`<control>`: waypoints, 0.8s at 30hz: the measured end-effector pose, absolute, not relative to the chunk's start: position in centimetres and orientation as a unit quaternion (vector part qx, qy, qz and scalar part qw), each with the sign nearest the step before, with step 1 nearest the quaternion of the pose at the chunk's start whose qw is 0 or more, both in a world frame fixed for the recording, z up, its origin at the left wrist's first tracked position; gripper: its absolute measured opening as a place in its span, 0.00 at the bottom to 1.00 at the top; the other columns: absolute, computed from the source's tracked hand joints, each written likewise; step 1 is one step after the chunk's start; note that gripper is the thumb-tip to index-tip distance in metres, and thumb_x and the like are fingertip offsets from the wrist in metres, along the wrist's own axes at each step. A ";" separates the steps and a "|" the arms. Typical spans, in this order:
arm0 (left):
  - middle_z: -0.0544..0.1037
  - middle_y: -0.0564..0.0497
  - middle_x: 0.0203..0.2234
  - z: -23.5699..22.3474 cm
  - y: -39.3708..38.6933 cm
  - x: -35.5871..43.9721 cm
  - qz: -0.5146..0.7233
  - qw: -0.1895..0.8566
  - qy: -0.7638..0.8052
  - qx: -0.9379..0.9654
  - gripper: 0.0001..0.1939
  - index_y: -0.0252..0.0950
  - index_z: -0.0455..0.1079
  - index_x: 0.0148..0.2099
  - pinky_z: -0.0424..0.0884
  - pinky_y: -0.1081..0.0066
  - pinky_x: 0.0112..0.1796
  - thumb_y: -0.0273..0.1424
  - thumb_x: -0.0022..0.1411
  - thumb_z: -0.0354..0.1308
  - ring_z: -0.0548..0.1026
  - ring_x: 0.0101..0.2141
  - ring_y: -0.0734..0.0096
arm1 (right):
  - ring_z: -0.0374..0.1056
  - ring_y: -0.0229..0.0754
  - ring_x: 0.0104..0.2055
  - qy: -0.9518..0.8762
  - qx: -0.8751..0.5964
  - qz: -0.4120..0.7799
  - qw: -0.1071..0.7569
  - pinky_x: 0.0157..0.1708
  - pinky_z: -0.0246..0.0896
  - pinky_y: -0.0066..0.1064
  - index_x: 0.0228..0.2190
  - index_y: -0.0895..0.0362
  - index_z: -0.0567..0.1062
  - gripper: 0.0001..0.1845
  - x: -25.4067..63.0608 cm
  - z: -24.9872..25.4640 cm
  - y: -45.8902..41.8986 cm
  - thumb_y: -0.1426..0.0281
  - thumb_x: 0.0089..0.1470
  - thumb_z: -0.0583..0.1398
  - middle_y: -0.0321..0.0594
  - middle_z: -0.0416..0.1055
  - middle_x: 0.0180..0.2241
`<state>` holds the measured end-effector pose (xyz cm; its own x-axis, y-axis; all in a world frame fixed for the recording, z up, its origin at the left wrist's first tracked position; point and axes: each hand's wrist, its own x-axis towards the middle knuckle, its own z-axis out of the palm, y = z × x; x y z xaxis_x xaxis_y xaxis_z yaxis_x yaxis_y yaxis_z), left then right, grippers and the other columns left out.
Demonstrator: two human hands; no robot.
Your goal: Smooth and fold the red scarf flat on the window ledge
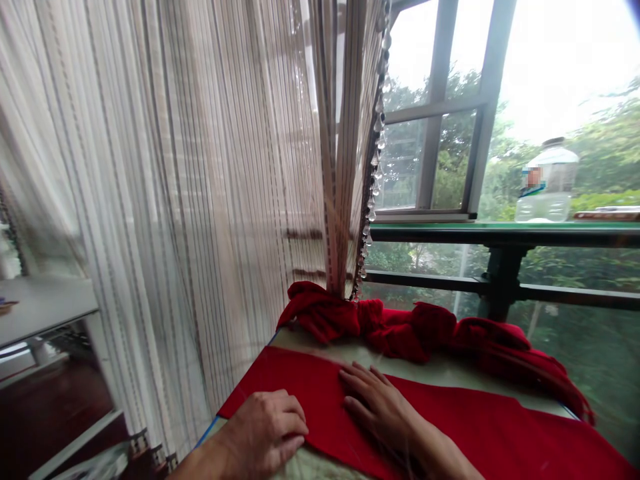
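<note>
A long red cloth point(480, 427) lies spread flat across a pale table top point(320, 347), with its far part bunched in a heap point(400, 327) near the window. My right hand point(377, 403) lies flat on the red cloth, fingers stretched out and pointing left. My left hand point(265, 430) rests at the cloth's near-left edge with its fingers curled under, knuckles up; whether it pinches the cloth edge is hidden.
A striped sheer curtain point(175, 200) with a bead trim point(375, 167) hangs at the left and touches the bunched cloth. Behind are a window frame point(450, 113), a dark railing ledge point(505, 233) with a large water bottle point(547, 183), and a white shelf point(45, 307) at left.
</note>
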<state>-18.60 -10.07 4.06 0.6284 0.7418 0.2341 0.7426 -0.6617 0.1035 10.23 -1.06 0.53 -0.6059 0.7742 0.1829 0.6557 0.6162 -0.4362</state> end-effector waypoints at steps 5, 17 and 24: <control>0.84 0.56 0.44 3.8 -9.9 -18.4 -0.126 0.006 -0.431 -0.893 0.10 0.44 0.77 0.44 0.70 0.68 0.42 0.22 0.66 0.63 0.81 0.43 0.65 | 0.51 0.61 0.77 -0.883 -0.400 0.161 0.188 0.76 0.42 0.62 0.69 0.55 0.68 0.32 10.3 0.2 -0.9 0.55 0.71 0.55 0.51 0.61 0.73; 0.81 0.56 0.37 2.0 -11.0 -17.3 -0.160 0.145 -0.496 -0.841 0.17 0.41 0.72 0.41 0.67 0.69 0.39 0.13 0.60 0.56 0.77 0.36 0.68 | 0.50 0.60 0.78 -0.881 -0.408 0.164 0.174 0.77 0.41 0.60 0.69 0.53 0.68 0.33 10.2 0.3 -0.8 0.51 0.71 0.53 0.46 0.59 0.74; 0.82 0.50 0.47 1.2 -11.8 -16.9 -0.082 0.164 -0.567 -0.803 0.20 0.44 0.79 0.46 0.73 0.64 0.50 0.16 0.67 0.52 0.80 0.47 0.61 | 0.49 0.59 0.78 -0.883 -0.409 0.164 0.160 0.77 0.40 0.60 0.70 0.56 0.66 0.34 10.2 0.7 -1.0 0.53 0.71 0.53 0.49 0.56 0.75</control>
